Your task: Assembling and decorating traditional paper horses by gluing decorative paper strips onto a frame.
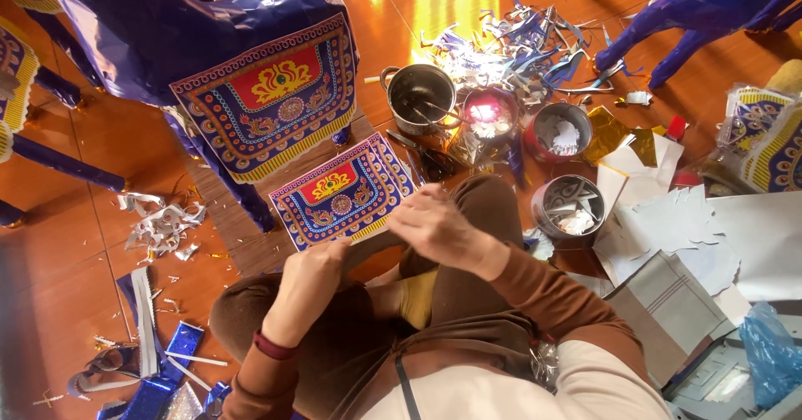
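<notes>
I sit cross-legged on the floor and hold a decorated paper panel [342, 193] in blue, red and yellow over my knee. My left hand [311, 278] grips its lower left edge. My right hand [434, 224] pinches its lower right corner. Just beyond the panel stands a blue paper horse [167, 27] with a matching patterned saddle cloth [276, 94] glued to its side.
A metal pot [420, 96] with sticks in it, scissors [426, 157] and several tins [568, 207] of cut paper stand ahead on the orange tiled floor. Foil scraps [518, 40] lie beyond. Another blue horse [693, 10] stands far right. White paper sheets [752, 236] lie right.
</notes>
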